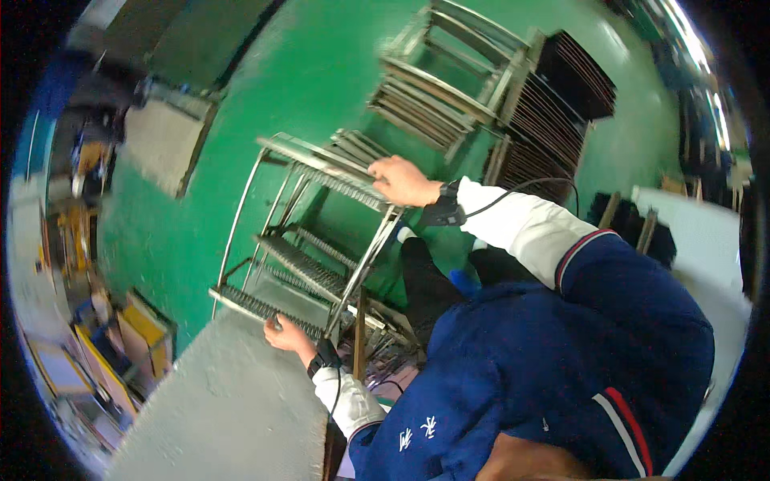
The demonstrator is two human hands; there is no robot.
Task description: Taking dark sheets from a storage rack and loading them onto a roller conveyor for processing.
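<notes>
Metal rack (301,267), rails (335,175) diagonally down rightward

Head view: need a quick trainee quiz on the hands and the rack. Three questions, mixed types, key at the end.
1. True or false: the right hand is at the upper rail of the metal rack.
2. The floor around the rack is: A) red B) green C) white.
3. Which hand is nearer the large grey surface?

Key:
1. True.
2. B.
3. The left hand, beside its edge.
</notes>
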